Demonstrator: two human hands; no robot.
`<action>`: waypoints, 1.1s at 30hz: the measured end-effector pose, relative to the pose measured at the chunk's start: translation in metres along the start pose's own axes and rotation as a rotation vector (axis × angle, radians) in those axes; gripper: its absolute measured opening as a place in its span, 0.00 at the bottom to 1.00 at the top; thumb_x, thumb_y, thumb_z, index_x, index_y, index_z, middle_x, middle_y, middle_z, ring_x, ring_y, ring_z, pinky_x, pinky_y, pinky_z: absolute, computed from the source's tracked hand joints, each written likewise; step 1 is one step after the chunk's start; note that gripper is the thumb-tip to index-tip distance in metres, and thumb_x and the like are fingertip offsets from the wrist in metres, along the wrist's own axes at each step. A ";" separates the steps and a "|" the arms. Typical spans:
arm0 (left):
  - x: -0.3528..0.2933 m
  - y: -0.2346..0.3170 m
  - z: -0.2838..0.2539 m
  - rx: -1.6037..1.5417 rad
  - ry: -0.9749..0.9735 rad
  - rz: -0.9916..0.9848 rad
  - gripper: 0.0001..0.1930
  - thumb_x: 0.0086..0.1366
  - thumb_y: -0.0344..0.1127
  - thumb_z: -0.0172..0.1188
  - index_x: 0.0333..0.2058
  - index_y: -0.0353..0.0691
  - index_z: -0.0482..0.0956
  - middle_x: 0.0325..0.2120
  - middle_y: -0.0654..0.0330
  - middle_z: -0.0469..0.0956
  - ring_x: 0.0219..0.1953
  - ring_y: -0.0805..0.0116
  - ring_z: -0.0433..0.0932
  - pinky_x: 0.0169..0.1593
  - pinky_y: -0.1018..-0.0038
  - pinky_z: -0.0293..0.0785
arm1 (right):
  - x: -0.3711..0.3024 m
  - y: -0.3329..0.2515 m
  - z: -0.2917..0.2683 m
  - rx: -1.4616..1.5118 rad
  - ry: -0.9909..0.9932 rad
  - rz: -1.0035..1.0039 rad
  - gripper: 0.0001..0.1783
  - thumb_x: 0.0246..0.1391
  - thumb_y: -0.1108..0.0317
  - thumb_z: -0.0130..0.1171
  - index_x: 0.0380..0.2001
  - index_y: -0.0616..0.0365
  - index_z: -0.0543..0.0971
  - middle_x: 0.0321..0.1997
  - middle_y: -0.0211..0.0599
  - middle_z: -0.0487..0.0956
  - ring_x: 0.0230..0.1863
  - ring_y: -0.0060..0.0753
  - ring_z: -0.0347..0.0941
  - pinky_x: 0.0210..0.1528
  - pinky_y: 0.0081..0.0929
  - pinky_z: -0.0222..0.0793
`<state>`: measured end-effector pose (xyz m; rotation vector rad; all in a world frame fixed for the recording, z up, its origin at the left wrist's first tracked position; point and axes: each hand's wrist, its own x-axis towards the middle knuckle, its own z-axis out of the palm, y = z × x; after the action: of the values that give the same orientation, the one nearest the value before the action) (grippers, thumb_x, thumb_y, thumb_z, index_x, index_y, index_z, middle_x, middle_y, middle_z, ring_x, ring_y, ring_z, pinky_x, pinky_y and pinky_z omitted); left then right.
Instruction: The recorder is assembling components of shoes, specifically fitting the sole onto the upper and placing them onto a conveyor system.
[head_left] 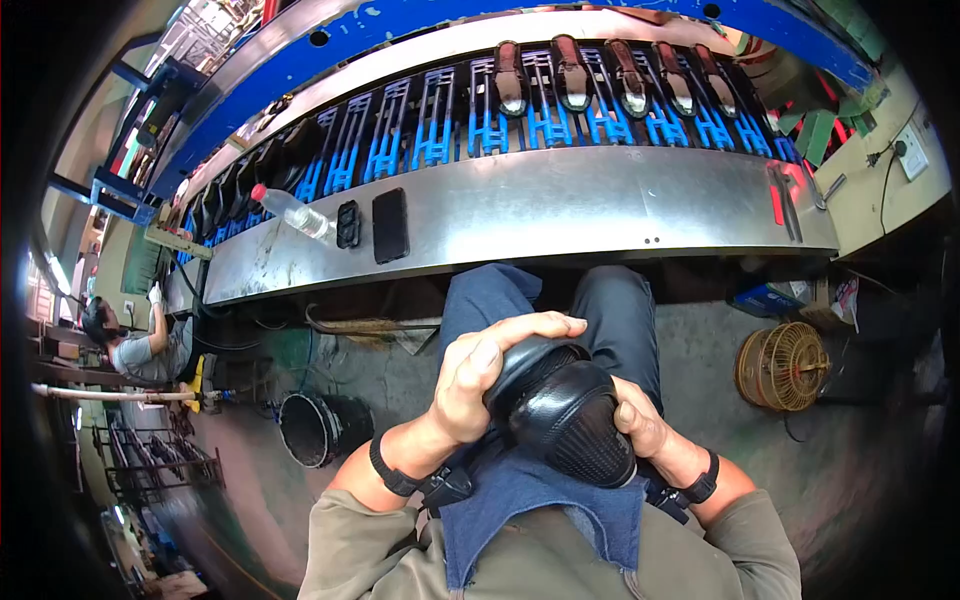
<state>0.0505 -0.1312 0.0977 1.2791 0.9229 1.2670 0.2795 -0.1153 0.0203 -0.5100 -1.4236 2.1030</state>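
Above my lap I hold two black leather shoes close together. My left hand (468, 385) is wrapped round the rear shoe (525, 366), its fingers stretched over the top of it. In front of that one, nearer to me, is a shoe with a fine perforated pattern (585, 438) and a smooth, rounded black part. My right hand (638, 422) grips this shoe from its right side, thumb on the surface. The two shoes overlap, and my fingers hide their far sides.
A metal ledge (560, 205) crosses ahead, bearing a phone (391, 226), a black case (348, 224), a bottle (295, 213) and red-handled tools (782, 203). Behind it, blue racks (435, 140) carry several shoes (573, 75). A black bucket (308, 430), a wicker basket (782, 366) and a co-worker (150, 345) flank me.
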 end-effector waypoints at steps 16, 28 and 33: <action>-0.001 0.002 0.004 -0.004 -0.046 0.076 0.32 0.73 0.50 0.36 0.54 0.23 0.76 0.54 0.39 0.78 0.60 0.48 0.75 0.66 0.59 0.65 | -0.004 0.008 -0.005 -0.050 0.041 -0.004 0.47 0.62 0.31 0.49 0.61 0.69 0.71 0.55 0.44 0.77 0.56 0.33 0.73 0.58 0.31 0.68; -0.007 0.002 0.004 0.011 -0.098 0.083 0.34 0.73 0.53 0.39 0.54 0.23 0.76 0.54 0.37 0.77 0.59 0.45 0.76 0.67 0.57 0.65 | -0.008 0.010 -0.002 -0.034 0.050 0.003 0.46 0.62 0.32 0.49 0.60 0.69 0.72 0.54 0.42 0.77 0.55 0.32 0.73 0.57 0.30 0.68; -0.004 0.001 0.010 -0.005 -0.070 0.046 0.35 0.73 0.54 0.39 0.53 0.23 0.77 0.53 0.37 0.78 0.59 0.44 0.76 0.67 0.56 0.64 | -0.009 0.011 -0.006 -0.037 0.041 0.023 0.47 0.61 0.31 0.49 0.61 0.69 0.71 0.54 0.42 0.77 0.55 0.32 0.72 0.57 0.30 0.67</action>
<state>0.0597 -0.1364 0.0994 1.3395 0.8448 1.2517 0.2871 -0.1197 0.0078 -0.5830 -1.4425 2.0752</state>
